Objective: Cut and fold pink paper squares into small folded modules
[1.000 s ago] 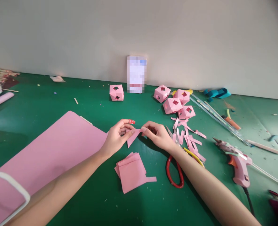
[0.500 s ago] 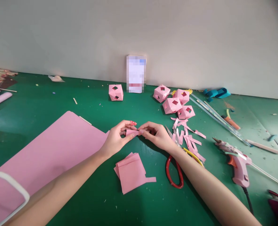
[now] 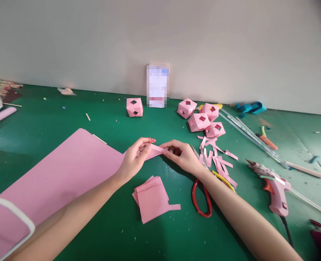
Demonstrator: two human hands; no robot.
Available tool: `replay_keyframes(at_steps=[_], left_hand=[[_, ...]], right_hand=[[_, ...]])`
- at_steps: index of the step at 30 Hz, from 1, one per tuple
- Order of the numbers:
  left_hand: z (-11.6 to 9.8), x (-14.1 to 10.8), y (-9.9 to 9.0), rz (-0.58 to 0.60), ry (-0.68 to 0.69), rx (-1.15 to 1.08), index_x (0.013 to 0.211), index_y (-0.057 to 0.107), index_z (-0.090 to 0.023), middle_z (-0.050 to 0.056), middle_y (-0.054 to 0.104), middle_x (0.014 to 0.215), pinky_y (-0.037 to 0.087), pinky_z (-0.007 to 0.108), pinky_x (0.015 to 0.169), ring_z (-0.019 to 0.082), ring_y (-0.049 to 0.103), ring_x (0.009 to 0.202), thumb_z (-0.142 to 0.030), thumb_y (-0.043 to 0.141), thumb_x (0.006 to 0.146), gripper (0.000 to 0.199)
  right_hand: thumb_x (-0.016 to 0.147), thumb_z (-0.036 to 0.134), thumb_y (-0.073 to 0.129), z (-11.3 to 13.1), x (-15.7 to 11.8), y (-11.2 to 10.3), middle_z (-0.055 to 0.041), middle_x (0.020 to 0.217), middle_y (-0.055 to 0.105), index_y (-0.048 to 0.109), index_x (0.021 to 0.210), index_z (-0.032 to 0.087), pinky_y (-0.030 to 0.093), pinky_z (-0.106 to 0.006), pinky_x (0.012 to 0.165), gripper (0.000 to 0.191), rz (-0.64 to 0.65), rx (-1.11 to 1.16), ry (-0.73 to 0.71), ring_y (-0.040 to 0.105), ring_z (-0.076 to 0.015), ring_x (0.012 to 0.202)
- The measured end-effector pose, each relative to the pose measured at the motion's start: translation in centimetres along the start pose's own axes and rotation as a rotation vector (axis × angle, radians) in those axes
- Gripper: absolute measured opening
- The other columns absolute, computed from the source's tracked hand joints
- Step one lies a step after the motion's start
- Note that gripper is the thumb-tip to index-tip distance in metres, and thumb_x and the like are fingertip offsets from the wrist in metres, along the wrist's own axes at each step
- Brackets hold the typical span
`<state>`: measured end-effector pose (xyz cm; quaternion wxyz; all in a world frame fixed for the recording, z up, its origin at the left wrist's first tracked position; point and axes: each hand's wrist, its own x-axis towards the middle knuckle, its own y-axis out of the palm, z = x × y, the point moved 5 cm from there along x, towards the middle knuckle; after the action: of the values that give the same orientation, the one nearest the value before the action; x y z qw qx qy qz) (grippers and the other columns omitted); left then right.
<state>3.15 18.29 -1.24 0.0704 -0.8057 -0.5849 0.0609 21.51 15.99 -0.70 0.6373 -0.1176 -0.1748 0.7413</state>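
Observation:
Between my two hands is a small folded piece of pink paper [image 3: 156, 150]. My left hand [image 3: 134, 156] pinches its left end, and a red wrap shows on one fingertip. My right hand [image 3: 180, 155] grips the right end between thumb and fingers. Below the hands lies a stack of pink paper squares [image 3: 151, 201], with a narrow tab sticking out to the right. Under my right forearm rest scissors [image 3: 201, 199] with red and yellow handles, partly hidden by the arm. Pink paper strips [image 3: 217, 159] are scattered just right of that hand.
A large pink sheet [image 3: 76, 166] spreads at left. Several folded pink paper shapes [image 3: 198, 122] sit at back right, and another paper shape [image 3: 134, 107] is left of a propped phone [image 3: 157, 87]. A pink glue gun [image 3: 274, 192] lies at right, near clear glue sticks [image 3: 254, 139].
My left fingers have shifted slightly left along the folded paper, so more of it shows between the hands. My right hand keeps its pinch at the other end.

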Motion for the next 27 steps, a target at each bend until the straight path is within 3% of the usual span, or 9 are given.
replay_keyframes(at_steps=[3,11,20,27], left_hand=[[0.08,-0.11,-0.16,-0.025,-0.029,0.021,0.11,0.065,-0.021,0.005,0.071,0.097,0.055,0.031,0.079,0.021,0.069,0.093,-0.051,0.051,0.098,0.036],[0.35,-0.06,0.27,0.004,-0.053,-0.156,0.112,0.06,-0.017,0.003,0.068,0.086,0.056,0.028,0.068,0.016,0.069,0.072,-0.049,0.059,0.095,0.036],[-0.17,0.05,-0.11,0.005,-0.026,-0.081,0.101,0.067,-0.018,0.004,0.069,0.092,0.053,0.024,0.064,0.014,0.064,0.076,-0.049,0.063,0.091,0.033],[0.28,0.01,0.02,0.036,-0.016,-0.089,0.106,0.064,-0.018,0.008,0.071,0.108,0.058,0.028,0.076,0.02,0.069,0.095,-0.045,0.073,0.084,0.036]], right_hand=[[0.089,0.04,0.067,-0.29,0.05,-0.19,-0.0024,0.085,0.071,0.076,0.1,0.021,0.041,-0.026,0.058,0.023,-0.032,0.06,0.027,0.052,-0.0118,0.063],[0.084,0.045,0.071,0.03,-0.12,0.04,-0.0013,0.074,0.066,0.07,0.084,0.017,0.04,-0.025,0.055,0.028,-0.02,0.181,0.079,0.05,-0.0106,0.059],[0.086,0.042,0.07,0.29,-0.14,0.29,-0.0006,0.073,0.067,0.072,0.084,0.019,0.04,-0.024,0.056,0.023,0.048,0.057,0.033,0.051,-0.0107,0.06],[0.087,0.043,0.068,0.18,-0.11,0.08,-0.0009,0.076,0.067,0.07,0.085,0.019,0.04,-0.024,0.056,0.024,-0.003,0.06,0.034,0.051,-0.0103,0.06]])
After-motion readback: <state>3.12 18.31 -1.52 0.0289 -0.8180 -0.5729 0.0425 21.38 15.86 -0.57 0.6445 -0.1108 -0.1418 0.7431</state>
